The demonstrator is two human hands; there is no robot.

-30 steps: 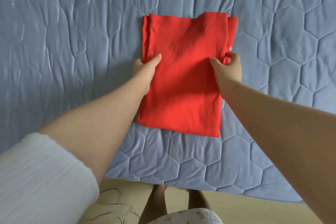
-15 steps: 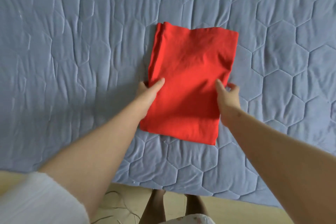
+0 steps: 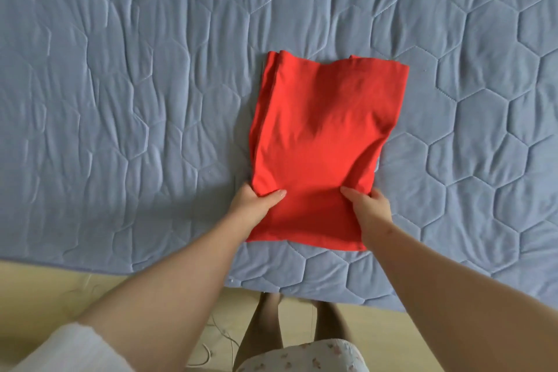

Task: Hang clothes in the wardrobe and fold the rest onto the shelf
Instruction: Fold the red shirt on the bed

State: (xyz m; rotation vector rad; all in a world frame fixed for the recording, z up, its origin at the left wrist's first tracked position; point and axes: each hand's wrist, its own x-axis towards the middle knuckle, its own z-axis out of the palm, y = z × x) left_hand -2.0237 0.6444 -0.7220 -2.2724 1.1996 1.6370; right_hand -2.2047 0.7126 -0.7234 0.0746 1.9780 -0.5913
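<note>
Each thumb lies on top of the cloth with the other fingers tucked under its side edge, out of sight. So the left hand (image 3: pixel 253 205) pinches the left edge and the right hand (image 3: pixel 367 206) the right edge of a folded bright red fabric garment (image 3: pixel 320 142), near its lower end. It lies flat, slightly askew, on a pale blue hexagon-quilted bedcover (image 3: pixel 120 100), near the cover's front edge, with beige floor (image 3: pixel 45 296) below.

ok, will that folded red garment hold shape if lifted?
Probably not: the folded red cloth garment wrinkles where the left hand and right hand grip it, so it looks floppy. Stacked layers at its left edge may slip apart.
</note>
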